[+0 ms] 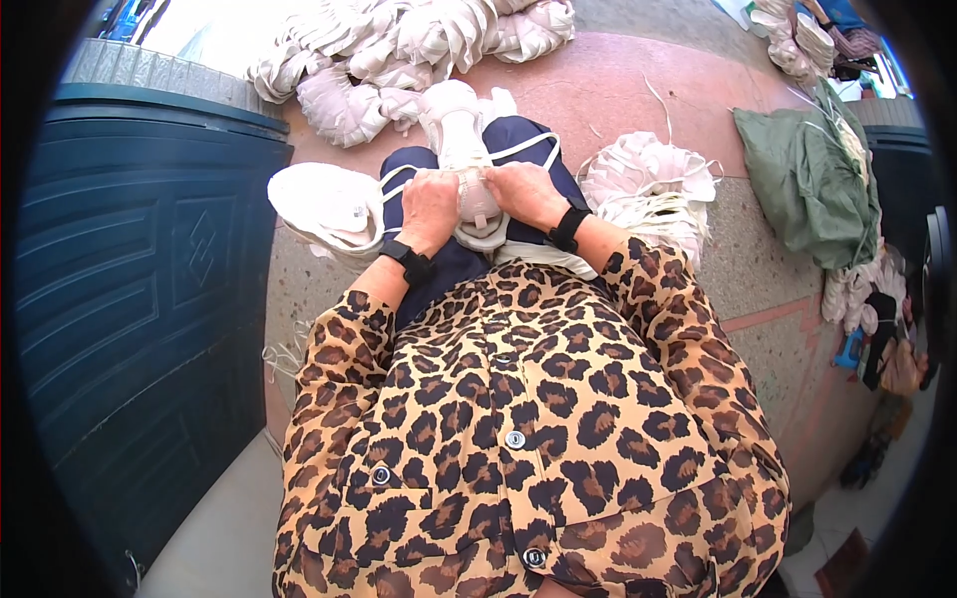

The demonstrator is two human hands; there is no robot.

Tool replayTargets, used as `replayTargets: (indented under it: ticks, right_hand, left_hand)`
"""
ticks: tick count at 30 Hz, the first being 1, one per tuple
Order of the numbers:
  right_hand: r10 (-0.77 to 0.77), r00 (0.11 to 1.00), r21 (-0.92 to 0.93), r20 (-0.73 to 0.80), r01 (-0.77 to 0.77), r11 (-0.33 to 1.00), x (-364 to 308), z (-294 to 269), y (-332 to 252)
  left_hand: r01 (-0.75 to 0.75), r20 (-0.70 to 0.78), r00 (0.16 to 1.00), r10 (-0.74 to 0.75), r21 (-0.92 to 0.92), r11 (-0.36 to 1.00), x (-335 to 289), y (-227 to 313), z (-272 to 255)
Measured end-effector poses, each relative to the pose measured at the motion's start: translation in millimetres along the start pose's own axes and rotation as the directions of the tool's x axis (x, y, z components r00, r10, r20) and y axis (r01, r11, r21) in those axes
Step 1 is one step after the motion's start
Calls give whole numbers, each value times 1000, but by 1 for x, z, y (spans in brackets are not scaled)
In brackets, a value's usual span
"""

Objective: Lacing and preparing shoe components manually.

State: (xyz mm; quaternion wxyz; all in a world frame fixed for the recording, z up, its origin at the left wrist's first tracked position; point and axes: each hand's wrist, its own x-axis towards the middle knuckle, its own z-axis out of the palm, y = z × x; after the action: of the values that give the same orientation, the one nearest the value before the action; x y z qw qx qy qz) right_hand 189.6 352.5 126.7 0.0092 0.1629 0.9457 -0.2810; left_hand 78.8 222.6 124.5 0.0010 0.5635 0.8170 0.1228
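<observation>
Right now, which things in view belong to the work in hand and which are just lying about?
In the work:
pale pink fabric shoe upper, between left hand and right hand
narrow white cords over both knees
pale bundled fabric pile, probably

Apparently lying about:
crumpled green cloth sack
small bright blue object

A pile of pale shoe uppers (419, 40) is blocking the way forward. White shoe pieces (319, 199) are obstructing the left hand (431, 209) outwardly; a pale bundle (646, 169) is obstructing the right hand (528, 194) likewise. Speckled floor (740, 264) is offering passage between that bundle and the green sack (807, 189).
</observation>
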Motion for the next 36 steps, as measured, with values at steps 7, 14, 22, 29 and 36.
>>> replayTargets:
  ticks: [7, 14, 22, 29, 36]
  right_hand:
    - [-32, 999, -63, -9, 31, 997, 0, 3, -2]
    - [-25, 999, -74, 23, 27, 997, 1, 0, -2]
    - [-23, 999, -49, 29, 24, 999, 1, 0, -2]
    - [-11, 999, 21, 32, 10, 1000, 5, 4, 4]
    - [-81, 997, 0, -7, 81, 997, 9, 3, 6]
  left_hand:
    - [251, 194, 963, -185, -411, 876, 6, -13, 7]
    - [259, 251, 945, -209, -188, 947, 10, -3, 2]
    - [334, 361, 913, -191, -392, 857, 18, -11, 6]
    - [526, 387, 850, -357, -580, 622, 11, -4, 21]
    - [273, 89, 962, -260, -200, 941, 7, 11, 3]
